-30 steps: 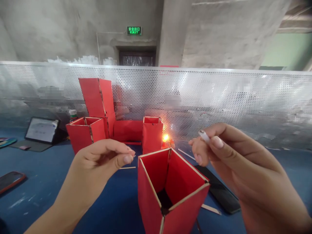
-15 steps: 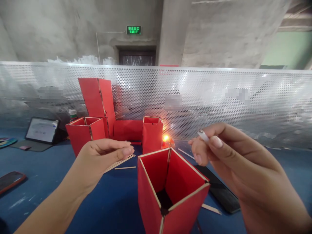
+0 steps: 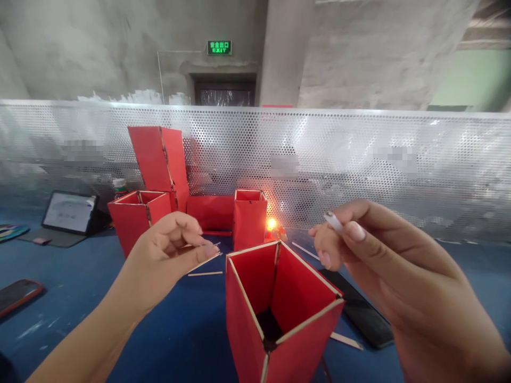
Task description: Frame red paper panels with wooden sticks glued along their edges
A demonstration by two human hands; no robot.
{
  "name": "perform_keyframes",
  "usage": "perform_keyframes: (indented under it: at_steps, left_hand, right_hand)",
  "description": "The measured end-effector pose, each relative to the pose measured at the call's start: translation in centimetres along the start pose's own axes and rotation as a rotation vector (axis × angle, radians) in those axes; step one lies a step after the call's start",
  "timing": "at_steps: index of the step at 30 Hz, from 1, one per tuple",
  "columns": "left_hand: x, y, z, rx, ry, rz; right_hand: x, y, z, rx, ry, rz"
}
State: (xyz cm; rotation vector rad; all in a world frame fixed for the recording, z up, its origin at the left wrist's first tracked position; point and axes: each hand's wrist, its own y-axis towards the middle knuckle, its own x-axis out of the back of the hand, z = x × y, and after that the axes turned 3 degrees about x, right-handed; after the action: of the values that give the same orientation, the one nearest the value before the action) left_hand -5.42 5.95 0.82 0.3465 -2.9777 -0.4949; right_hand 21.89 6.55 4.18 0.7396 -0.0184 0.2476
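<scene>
The right hand pinches a short white stick between thumb and forefinger, its darkened end pointing up and to the left; the left hand has its thumb stretched forward beneath curled fingers; a faint sliver shows at its tips, too fine to make out, so whether it is gripped one cannot tell.

Between the two hands and lower down stands an open red box, its pale-edged mouth facing up; its near left corner lies just beside the left fingertips, and its right corner sits below the white stick, apart from it; the box's foot is cut off by the lower edge, and its inner floor is dark.

Beyond, a black phone is partly covered by the box and the right hand; a bottle is mostly hidden behind red boxes; what bears the glowing flame is blurred by glare; a second phone is cut off at the left.

Counted, there are two further open red boxes, one tall red column and one red piece lying low; at least four pale strips lie on the blue table; one tablet leans at the left.
</scene>
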Motion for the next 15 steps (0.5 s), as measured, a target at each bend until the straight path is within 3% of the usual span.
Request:
perform_keyframes:
  at_steps: [9, 15]
  left_hand:
    - [0.4, 0.45, 0.36, 0.034, 0.074, 0.064]
    - [-0.05, 0.31, 0.08, 0.023, -0.189, 0.094]
  right_hand:
    - [0.12, -0.07, -0.25, -0.009, 0.032, 0.009]
    - [-0.04, 0.06, -0.16, -0.016, 0.053, 0.024]
